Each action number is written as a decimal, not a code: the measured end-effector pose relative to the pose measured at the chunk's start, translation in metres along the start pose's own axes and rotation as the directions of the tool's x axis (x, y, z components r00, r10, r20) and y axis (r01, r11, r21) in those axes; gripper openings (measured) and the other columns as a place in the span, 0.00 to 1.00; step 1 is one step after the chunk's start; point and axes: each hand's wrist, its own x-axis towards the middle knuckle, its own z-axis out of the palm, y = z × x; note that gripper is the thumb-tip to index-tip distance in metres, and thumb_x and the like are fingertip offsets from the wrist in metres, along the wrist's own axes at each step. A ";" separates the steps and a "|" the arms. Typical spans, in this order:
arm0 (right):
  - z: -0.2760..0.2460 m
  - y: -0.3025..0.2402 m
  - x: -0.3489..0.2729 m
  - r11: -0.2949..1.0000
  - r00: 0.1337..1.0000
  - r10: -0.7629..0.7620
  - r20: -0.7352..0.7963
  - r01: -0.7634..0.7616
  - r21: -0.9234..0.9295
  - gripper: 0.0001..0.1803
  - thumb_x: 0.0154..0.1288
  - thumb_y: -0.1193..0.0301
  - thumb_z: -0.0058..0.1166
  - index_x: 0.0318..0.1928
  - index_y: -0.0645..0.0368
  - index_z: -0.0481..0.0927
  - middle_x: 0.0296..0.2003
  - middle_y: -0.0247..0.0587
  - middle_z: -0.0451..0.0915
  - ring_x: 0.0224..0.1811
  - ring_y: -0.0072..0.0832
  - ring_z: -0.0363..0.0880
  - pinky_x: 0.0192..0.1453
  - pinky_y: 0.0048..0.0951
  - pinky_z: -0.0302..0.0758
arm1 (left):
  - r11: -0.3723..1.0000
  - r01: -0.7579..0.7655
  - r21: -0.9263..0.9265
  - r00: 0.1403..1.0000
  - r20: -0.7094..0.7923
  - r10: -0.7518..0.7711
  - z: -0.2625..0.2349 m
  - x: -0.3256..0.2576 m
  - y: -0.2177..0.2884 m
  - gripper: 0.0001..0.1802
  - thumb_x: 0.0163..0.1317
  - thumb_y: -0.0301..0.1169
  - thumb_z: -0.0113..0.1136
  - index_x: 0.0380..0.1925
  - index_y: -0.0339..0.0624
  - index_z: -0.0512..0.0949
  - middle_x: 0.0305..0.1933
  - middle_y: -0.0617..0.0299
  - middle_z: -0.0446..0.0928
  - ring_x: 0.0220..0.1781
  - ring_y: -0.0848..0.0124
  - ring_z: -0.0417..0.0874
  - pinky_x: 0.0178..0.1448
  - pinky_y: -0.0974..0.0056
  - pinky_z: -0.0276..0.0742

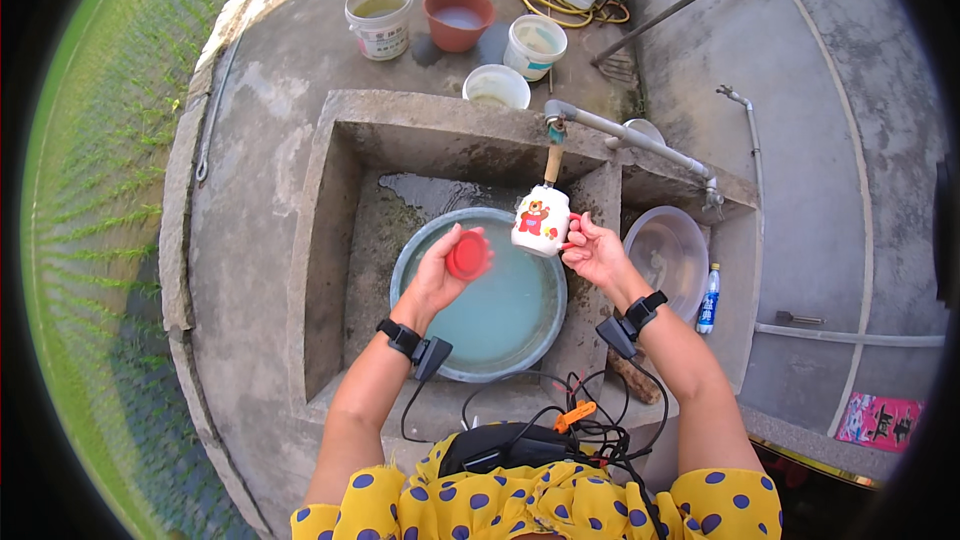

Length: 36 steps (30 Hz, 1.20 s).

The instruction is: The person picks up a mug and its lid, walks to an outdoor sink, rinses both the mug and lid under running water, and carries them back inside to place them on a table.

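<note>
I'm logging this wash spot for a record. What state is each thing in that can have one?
white mug: held by the right hand, under the tap
red lid: off, held in the left hand
tap: flow cannot be told
blue basin: filled with cloudy water
clear basin: nearly empty
plastic bottle: upright, capped
terracotta bucket: holds water

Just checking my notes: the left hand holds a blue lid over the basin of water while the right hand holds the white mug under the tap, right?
Not quite. The head view shows the lid in the left hand is red, not blue. The rest stands: it is over the basin, and the right hand holds the white mug under the tap.
</note>
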 end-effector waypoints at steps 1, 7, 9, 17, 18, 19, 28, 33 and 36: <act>-0.003 -0.001 -0.001 1.000 1.000 0.001 -0.001 -0.001 -0.001 0.17 0.76 0.56 0.44 0.35 0.56 0.72 0.20 0.28 0.65 0.18 0.18 0.53 0.26 0.20 0.59 | 1.000 0.000 -0.002 1.000 -0.001 0.000 -0.001 0.000 0.000 0.24 0.71 0.48 0.52 0.54 0.38 0.75 0.51 0.54 0.78 0.52 0.59 0.80 0.58 0.55 0.76; -0.004 -0.006 -0.009 0.996 1.000 -0.030 0.009 0.030 -0.086 0.16 0.76 0.57 0.44 0.36 0.55 0.71 0.20 0.26 0.64 0.17 0.17 0.51 0.25 0.20 0.58 | 1.000 -0.009 0.002 1.000 -0.004 0.009 -0.007 0.003 -0.001 0.27 0.72 0.48 0.48 0.57 0.34 0.72 0.53 0.50 0.77 0.54 0.56 0.80 0.58 0.54 0.79; -0.005 -0.006 -0.010 0.972 0.998 -0.051 0.042 0.059 -0.227 0.15 0.76 0.57 0.44 0.37 0.56 0.71 0.21 0.25 0.63 0.17 0.16 0.51 0.26 0.19 0.58 | 1.000 -0.006 -0.011 1.000 -0.002 0.006 -0.007 0.003 -0.001 0.28 0.72 0.48 0.48 0.57 0.34 0.72 0.53 0.49 0.77 0.54 0.55 0.80 0.59 0.53 0.78; 0.012 0.002 -0.002 0.789 0.977 -0.205 0.058 0.200 -0.582 0.11 0.75 0.65 0.44 0.44 0.58 0.75 0.25 0.24 0.67 0.25 0.14 0.63 0.35 0.20 0.67 | 1.000 -0.006 -0.028 1.000 -0.006 0.006 -0.005 0.002 -0.001 0.30 0.70 0.55 0.47 0.54 0.38 0.75 0.50 0.53 0.79 0.52 0.58 0.80 0.59 0.53 0.76; 0.008 0.001 0.002 0.757 0.976 -0.206 0.066 0.202 -0.622 0.10 0.75 0.65 0.45 0.43 0.58 0.76 0.26 0.25 0.68 0.27 0.14 0.64 0.37 0.21 0.68 | 0.999 -0.002 -0.038 1.000 -0.011 0.002 -0.005 0.003 -0.002 0.31 0.70 0.57 0.46 0.54 0.38 0.75 0.51 0.52 0.79 0.52 0.57 0.80 0.59 0.53 0.75; 0.010 0.002 0.003 0.723 0.976 -0.203 0.076 0.202 -0.660 0.10 0.74 0.66 0.46 0.43 0.58 0.76 0.27 0.25 0.69 0.29 0.14 0.66 0.38 0.21 0.69 | 0.999 -0.004 -0.038 1.000 -0.015 0.004 -0.007 0.003 -0.001 0.31 0.70 0.57 0.46 0.54 0.38 0.75 0.51 0.52 0.79 0.52 0.57 0.80 0.59 0.53 0.75; 0.035 0.012 -0.027 0.401 0.968 -0.200 0.151 0.221 -0.889 0.12 0.74 0.62 0.49 0.41 0.57 0.80 0.31 0.25 0.75 0.31 0.13 0.66 0.39 0.19 0.69 | 0.983 0.034 -0.180 0.999 -0.008 -0.036 -0.031 0.010 -0.004 0.33 0.72 0.58 0.39 0.55 0.40 0.74 0.55 0.52 0.76 0.59 0.54 0.74 0.66 0.46 0.68; 0.048 0.029 -0.047 0.044 0.945 -0.180 0.274 0.286 -0.957 0.15 0.71 0.62 0.53 0.37 0.63 0.80 0.29 0.31 0.80 0.30 0.24 0.74 0.35 0.30 0.71 | 0.949 0.094 -0.300 0.995 -0.001 -0.099 -0.019 0.017 -0.012 0.25 0.71 0.50 0.49 0.53 0.39 0.73 0.57 0.51 0.75 0.61 0.53 0.74 0.69 0.44 0.66; 0.107 0.042 -0.072 -0.385 0.898 -0.108 0.426 0.357 -0.851 0.14 0.67 0.65 0.55 0.31 0.65 0.78 0.26 0.47 0.79 0.28 0.39 0.77 0.35 0.38 0.72 | 0.938 0.094 -0.335 0.995 0.066 -0.076 -0.033 0.023 -0.017 0.22 0.68 0.47 0.55 0.50 0.40 0.74 0.56 0.54 0.76 0.60 0.57 0.75 0.70 0.47 0.64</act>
